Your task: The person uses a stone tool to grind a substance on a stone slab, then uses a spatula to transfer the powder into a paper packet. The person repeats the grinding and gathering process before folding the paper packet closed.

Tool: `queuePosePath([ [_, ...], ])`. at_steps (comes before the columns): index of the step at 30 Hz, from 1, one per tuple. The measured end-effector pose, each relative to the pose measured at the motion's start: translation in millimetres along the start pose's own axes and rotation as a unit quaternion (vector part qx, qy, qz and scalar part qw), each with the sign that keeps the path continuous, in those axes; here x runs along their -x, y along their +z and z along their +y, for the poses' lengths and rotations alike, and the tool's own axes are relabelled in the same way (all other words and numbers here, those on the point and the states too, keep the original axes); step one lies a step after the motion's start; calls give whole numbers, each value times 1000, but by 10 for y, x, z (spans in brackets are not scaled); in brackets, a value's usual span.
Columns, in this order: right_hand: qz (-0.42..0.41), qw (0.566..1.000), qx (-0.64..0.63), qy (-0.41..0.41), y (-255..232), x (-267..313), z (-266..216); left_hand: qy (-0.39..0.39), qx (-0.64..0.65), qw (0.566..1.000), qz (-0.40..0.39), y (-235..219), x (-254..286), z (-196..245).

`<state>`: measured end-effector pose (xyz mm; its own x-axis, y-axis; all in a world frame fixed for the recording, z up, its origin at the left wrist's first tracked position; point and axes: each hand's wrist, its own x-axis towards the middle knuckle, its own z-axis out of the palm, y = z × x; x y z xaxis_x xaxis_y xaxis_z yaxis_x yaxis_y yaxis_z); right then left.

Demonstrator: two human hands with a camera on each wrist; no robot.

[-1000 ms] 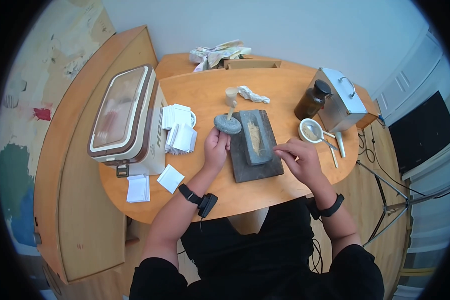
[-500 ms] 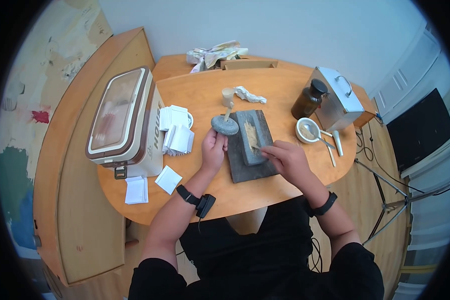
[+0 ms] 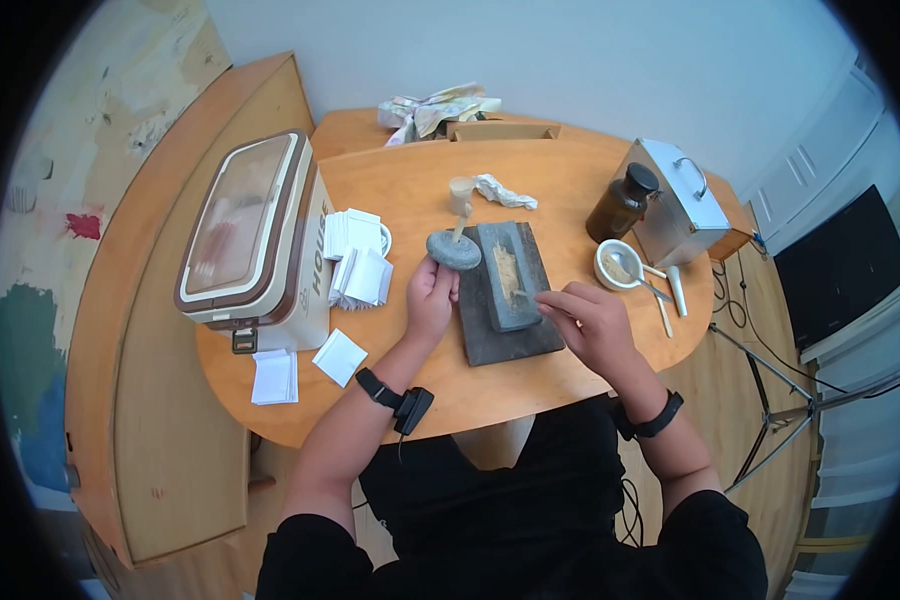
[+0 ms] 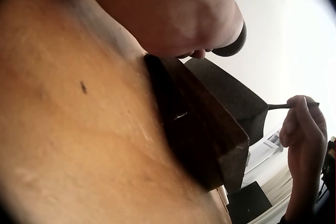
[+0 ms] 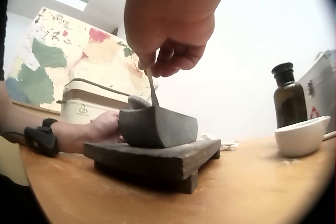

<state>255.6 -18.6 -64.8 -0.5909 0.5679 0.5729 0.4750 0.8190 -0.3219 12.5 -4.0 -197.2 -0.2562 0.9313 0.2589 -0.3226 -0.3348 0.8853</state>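
My left hand (image 3: 431, 302) holds a round grey stone disc (image 3: 454, 250) with a light wooden handle standing up from it, beside the left edge of the dark board (image 3: 490, 345). On that board lies a long grey stone trough (image 3: 522, 318) with tan powder (image 3: 507, 272) along its hollow. My right hand (image 3: 595, 322) pinches a thin tool (image 5: 153, 90) between thumb and fingertips; its lower end reaches into the near end of the trough. In the left wrist view the tool's shaft (image 4: 281, 106) runs from the trough to the right hand (image 4: 303, 134).
A white mortar (image 3: 605, 277) with powder and a spoon stands right, near a brown bottle (image 3: 615, 212) and a silver case (image 3: 682, 195). White papers (image 3: 360, 275) and a large cream box (image 3: 300, 290) are left. A small cup (image 3: 461, 190) and crumpled tissue (image 3: 505, 191) lie behind.
My right hand moved left to the trough, then slightly back right, with the tool still at the powder. The left hand and the stone disc have stayed nearly in place.
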Motion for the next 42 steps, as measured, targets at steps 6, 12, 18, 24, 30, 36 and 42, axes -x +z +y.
queuePosePath([
  [6,-29,997,58,-29,98,36,94,-8,-6,1000,0,35,11,14],
  [12,-13,1000,17,-18,-28,-19,-79,7,7,1000,-3,5,-8,-22],
  [18,-19,999,40,-13,40,-39,60,-7,-9,1000,-8,-6,-13,-27],
  [24,-17,1000,10,3,99,23,83,-5,-12,1000,-13,-14,-4,-35],
  [30,-3,999,-42,31,47,12,0,-3,-6,1000,-7,-14,-6,-37],
  [36,-9,998,-36,48,90,26,101,-10,-13,1000,-5,-10,-13,-23],
  [42,-7,994,-91,58,161,90,135,-14,-5,1000,2,20,10,-9],
])
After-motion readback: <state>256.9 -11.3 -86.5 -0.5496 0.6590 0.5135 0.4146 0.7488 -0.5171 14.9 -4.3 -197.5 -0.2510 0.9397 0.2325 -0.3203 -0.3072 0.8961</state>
